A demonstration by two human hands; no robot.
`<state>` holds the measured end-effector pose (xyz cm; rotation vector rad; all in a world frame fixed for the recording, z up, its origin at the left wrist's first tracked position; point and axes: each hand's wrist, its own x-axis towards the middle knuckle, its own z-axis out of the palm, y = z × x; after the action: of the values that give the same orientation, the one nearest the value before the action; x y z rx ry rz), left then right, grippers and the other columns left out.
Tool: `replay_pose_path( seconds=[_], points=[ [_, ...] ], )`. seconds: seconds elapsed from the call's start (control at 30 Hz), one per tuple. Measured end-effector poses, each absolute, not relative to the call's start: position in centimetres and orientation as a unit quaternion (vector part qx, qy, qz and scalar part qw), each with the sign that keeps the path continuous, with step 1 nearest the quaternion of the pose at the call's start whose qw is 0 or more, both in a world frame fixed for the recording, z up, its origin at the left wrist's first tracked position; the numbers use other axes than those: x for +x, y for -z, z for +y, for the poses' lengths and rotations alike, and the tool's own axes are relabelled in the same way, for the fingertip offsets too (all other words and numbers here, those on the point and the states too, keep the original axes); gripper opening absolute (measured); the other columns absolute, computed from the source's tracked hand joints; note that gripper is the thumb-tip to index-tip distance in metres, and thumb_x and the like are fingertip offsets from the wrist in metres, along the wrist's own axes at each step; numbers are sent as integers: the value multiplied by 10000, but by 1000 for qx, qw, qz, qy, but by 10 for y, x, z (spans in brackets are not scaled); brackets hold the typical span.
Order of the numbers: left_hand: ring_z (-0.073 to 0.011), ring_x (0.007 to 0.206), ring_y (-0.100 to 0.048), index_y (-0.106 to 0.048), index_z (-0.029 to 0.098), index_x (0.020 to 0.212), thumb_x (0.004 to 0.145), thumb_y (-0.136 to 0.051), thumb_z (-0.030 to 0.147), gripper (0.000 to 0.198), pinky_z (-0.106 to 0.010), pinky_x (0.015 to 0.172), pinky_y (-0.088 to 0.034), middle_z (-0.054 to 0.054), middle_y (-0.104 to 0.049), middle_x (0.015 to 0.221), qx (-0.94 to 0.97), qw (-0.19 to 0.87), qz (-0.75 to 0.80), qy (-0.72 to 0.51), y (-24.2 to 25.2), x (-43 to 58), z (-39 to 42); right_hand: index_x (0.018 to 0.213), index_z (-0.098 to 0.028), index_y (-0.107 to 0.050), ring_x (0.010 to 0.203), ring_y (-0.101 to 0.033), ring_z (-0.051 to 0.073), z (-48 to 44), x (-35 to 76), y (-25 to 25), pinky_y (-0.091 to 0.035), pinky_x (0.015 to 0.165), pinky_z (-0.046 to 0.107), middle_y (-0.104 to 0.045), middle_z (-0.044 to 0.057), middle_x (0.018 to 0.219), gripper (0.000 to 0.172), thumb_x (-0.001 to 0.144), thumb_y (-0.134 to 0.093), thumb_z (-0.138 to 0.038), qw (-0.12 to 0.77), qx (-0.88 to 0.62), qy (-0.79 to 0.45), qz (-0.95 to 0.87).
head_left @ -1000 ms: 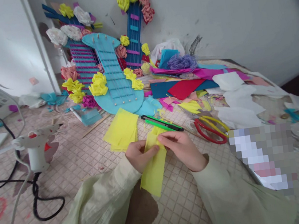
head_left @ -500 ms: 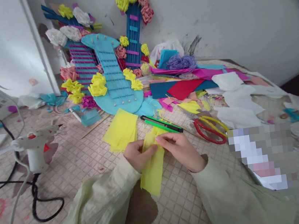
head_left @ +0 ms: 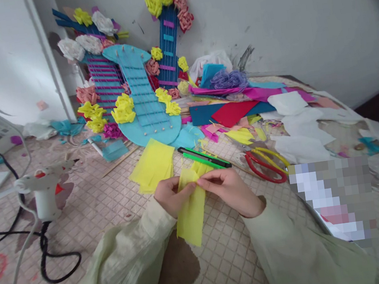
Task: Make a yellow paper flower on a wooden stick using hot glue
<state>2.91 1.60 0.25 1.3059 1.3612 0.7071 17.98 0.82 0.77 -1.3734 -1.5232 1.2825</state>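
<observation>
Between my two hands is a strip of thin yellow crepe paper (head_left: 192, 221), its lower end hanging toward me. My left hand (head_left: 171, 195) pinches its middle from the left side, thumb on top. From the right, my right hand (head_left: 231, 190) pinches its right edge, thumb and fingertips close to the left thumb. The paper looks gathered where the fingertips meet. Just beyond lies a green and black utility knife (head_left: 204, 157). A stack of yellow paper sheets (head_left: 152, 164) rests to the left of it.
On the left stands a white hot glue gun (head_left: 44, 189) with a black cord. Red and yellow handled scissors (head_left: 266, 169) lie to the right. A light blue paper instrument (head_left: 141, 92) with yellow flowers leans at the back. Purple yarn (head_left: 228, 80) and white paper (head_left: 304, 122) are farther right.
My fingertips have shifted slightly on the yellow paper, drawing closer together at its pinched middle. The strip's lower end has moved a little to the left.
</observation>
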Motion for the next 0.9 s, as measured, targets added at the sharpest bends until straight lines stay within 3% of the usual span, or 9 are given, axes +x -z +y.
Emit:
replay_pose_path(
  seconds=[0.27, 0.5, 0.77, 0.9],
  points=[
    [-99, 435, -476, -598, 117, 574, 565, -606, 387, 270, -189, 382, -346, 14, -527, 485, 501, 587, 546, -327, 0, 29, 15, 722, -153, -653, 667, -572, 142, 10, 184, -11, -459, 609, 264, -653, 38, 722, 195, 692, -569, -326, 335, -526, -499, -602],
    [-88, 408, -454, -588, 117, 556, 571, -596, 362, 246, -186, 365, -333, 22, -501, 457, 499, 594, 546, -318, 2, 32, 11, 751, -157, -633, 691, -566, 135, 10, 183, -9, -457, 659, 275, -640, 36, 752, 179, 701, -561, -313, 390, -509, -479, -600],
    [-83, 385, -445, -574, 117, 539, 575, -604, 379, 266, -184, 348, -317, 25, -502, 445, 485, 596, 545, -337, -2, 31, 10, 714, -152, -616, 654, -526, 116, 9, 181, -12, -431, 596, 244, -602, 21, 706, 185, 716, -536, -318, 365, -496, -514, -597],
    [-104, 470, -511, -598, 118, 615, 602, -597, 362, 244, -197, 429, -385, 6, -564, 514, 481, 594, 510, -394, -5, 31, 12, 674, -150, -609, 585, -491, 100, 10, 183, -15, -397, 541, 231, -564, 6, 638, 173, 709, -540, -305, 355, -497, -537, -582]
  ],
)
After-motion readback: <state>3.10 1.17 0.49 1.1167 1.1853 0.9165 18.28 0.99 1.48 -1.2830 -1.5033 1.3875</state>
